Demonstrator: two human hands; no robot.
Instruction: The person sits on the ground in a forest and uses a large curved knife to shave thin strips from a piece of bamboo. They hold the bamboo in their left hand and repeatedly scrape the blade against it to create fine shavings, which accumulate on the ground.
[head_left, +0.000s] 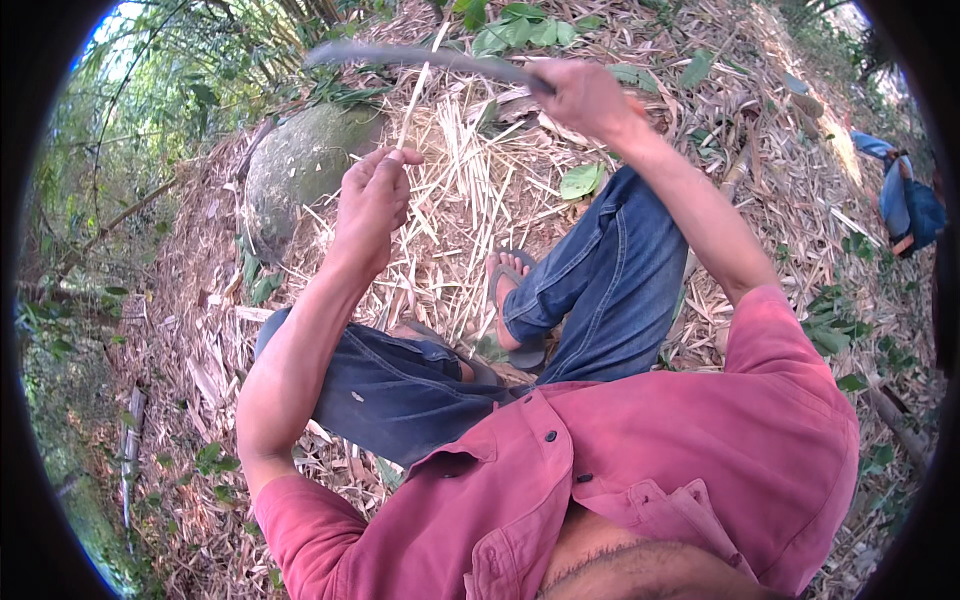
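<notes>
My left hand [372,205] is closed around the lower end of a thin, pale strip of split bamboo or wood [413,105], which points up and away from me. My right hand [582,100] grips the handle end of a long, dark, slightly curved machete [485,66]. Its blade reaches leftward and crosses the strip near the strip's far end; whether the two touch, I cannot tell. The blade is a little blurred. Below and between my hands, many pale cut slivers [465,165] lie scattered on the ground in front of my feet.
A large rounded rock [310,160] sits just left of the slivers. Dry leaf litter covers the ground, with green leaves [582,181] here and there. My sandalled foot [508,275] and bent knees are close by. A blue bag or cloth [908,205] is at the far right.
</notes>
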